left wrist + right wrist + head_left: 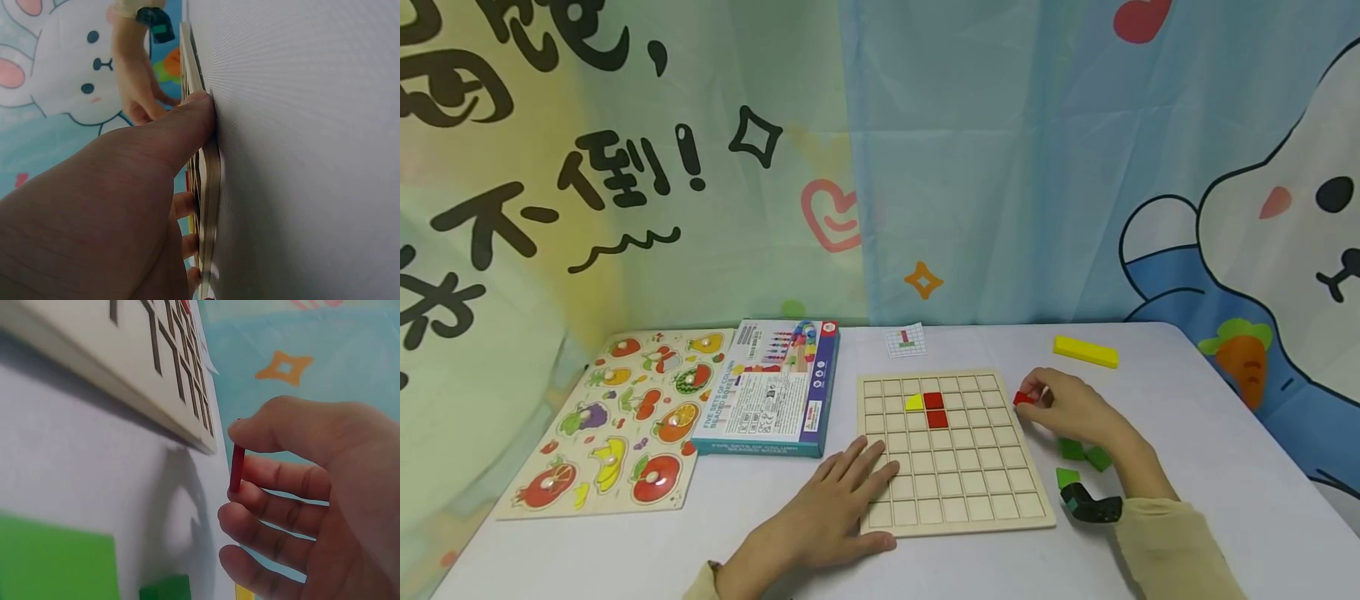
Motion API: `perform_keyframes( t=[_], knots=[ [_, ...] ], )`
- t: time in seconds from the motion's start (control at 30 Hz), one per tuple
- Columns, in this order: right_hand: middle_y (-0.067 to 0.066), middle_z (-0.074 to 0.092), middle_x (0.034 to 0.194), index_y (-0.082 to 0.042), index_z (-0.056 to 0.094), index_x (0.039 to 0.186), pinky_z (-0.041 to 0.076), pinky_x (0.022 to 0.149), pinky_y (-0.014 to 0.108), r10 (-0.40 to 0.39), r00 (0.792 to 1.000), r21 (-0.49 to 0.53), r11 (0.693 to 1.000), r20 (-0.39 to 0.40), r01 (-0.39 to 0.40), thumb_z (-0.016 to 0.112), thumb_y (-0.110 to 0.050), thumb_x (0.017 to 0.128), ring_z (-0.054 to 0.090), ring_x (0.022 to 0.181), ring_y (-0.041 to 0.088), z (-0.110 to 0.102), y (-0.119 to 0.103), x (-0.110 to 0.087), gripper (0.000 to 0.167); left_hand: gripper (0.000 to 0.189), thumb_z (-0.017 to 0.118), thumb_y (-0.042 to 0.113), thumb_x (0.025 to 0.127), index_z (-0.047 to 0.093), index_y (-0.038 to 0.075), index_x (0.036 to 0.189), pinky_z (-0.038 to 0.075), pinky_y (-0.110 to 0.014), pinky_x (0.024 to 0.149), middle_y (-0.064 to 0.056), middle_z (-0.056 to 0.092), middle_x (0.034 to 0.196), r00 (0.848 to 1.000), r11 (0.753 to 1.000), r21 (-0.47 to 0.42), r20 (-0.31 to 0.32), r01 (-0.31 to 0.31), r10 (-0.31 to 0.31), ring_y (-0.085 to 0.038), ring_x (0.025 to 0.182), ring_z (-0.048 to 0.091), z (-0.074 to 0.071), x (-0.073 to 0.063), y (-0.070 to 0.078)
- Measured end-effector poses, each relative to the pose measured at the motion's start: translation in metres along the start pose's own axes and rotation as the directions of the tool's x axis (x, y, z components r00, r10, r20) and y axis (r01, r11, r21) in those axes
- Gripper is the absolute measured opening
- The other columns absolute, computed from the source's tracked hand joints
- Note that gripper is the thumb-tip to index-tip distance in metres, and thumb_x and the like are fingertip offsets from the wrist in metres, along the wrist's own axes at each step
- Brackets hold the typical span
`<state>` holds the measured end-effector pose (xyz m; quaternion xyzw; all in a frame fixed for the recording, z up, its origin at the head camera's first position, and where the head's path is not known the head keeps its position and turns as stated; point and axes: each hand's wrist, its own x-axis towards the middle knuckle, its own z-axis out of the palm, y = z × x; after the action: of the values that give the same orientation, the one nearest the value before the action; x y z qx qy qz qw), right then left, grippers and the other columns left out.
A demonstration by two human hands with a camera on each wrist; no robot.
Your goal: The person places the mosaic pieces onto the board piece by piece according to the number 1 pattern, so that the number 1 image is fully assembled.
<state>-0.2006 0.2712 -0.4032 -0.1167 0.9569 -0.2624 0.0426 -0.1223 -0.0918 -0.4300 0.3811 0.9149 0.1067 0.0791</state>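
A pale board [625,429] with colorful fruit pictures lies at the left of the white table [1210,450]. Just beside its right edge lies a printed box [767,400] with a blue and purple border. Behind the table's far edge hangs a pastel curtain [947,167], bearing large black characters on the left, hearts, stars, and a white cartoon rabbit [1262,233] on the right.

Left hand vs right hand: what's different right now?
The left hand rests spread on the grid board's left edge; the right hand is off the board, to its right. The right hand pinches a red tile; the left hand pinches none. Both are bare, with beige sleeves.
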Motion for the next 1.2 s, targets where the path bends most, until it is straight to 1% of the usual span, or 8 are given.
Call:
perform_keyframes(
  t=[0.2,0.47,0.7,0.87,1.03,1.2],
  knots=[
    [0.002,0.058,0.087,-0.008,0.059,0.100,0.041,0.057,0.024,-0.015,1.000,0.028,1.000,0.018,0.015,0.068,-0.024,0.085,0.049,0.072,0.014,0.002,-0.010,0.000,0.024,0.078,0.042,0.065,0.089,0.023,0.021,0.151,0.024,-0.052,0.114,-0.007,0.015,0.159,1.000,1.000,-0.001,-0.004,-0.003,0.003,-0.031,0.148,0.010,0.000,0.000,0.000],
    [0.002,0.059,0.083,-0.008,0.059,0.102,0.042,0.057,0.025,-0.052,0.998,0.052,0.997,0.035,0.050,0.069,-0.026,0.085,0.050,0.072,0.014,0.008,-0.019,0.001,0.027,0.079,0.040,0.067,0.089,0.023,0.022,0.151,0.024,-0.052,0.114,-0.006,0.014,0.159,1.000,1.000,0.000,-0.005,-0.002,0.002,-0.031,0.148,0.009,0.001,0.000,-0.001],
    [0.000,0.059,0.084,-0.009,0.059,0.101,0.044,0.060,0.023,-0.087,0.996,0.041,0.995,0.035,0.086,0.069,-0.022,0.086,0.052,0.074,0.013,0.014,-0.024,0.002,0.023,0.079,0.041,0.067,0.089,0.022,0.022,0.151,0.023,-0.052,0.115,-0.006,0.013,0.160,1.000,1.000,-0.018,0.006,0.009,-0.009,-0.030,0.148,0.007,0.001,0.000,0.000],
    [-0.002,0.059,0.086,-0.010,0.059,0.103,0.045,0.061,0.022,-0.114,0.992,0.047,0.993,0.045,0.112,0.069,-0.023,0.086,0.052,0.076,0.013,0.019,-0.030,0.003,0.023,0.079,0.042,0.066,0.089,0.023,0.022,0.151,0.023,-0.052,0.114,-0.006,0.013,0.160,1.000,1.000,-0.019,0.004,0.009,-0.009,-0.030,0.148,0.008,0.000,0.000,0.000],
    [-0.003,0.058,0.086,-0.011,0.060,0.103,0.045,0.063,0.021,-0.133,0.990,0.037,0.991,0.054,0.132,0.069,-0.024,0.085,0.051,0.075,0.012,0.024,-0.036,0.003,0.024,0.079,0.042,0.066,0.089,0.022,0.022,0.151,0.022,-0.052,0.115,-0.006,0.013,0.160,1.000,1.000,-0.027,0.008,0.011,-0.010,-0.030,0.148,0.007,0.001,0.000,0.000],
    [-0.004,0.057,0.085,-0.013,0.060,0.102,0.044,0.062,0.022,-0.145,0.987,0.038,0.989,0.067,0.142,0.070,-0.024,0.085,0.051,0.072,0.011,0.027,-0.040,0.004,0.022,0.079,0.042,0.066,0.089,0.023,0.022,0.151,0.022,-0.052,0.115,-0.006,0.014,0.160,1.000,1.000,-0.017,-0.001,0.005,-0.005,-0.031,0.148,0.007,0.001,0.000,-0.001]
  ],
)
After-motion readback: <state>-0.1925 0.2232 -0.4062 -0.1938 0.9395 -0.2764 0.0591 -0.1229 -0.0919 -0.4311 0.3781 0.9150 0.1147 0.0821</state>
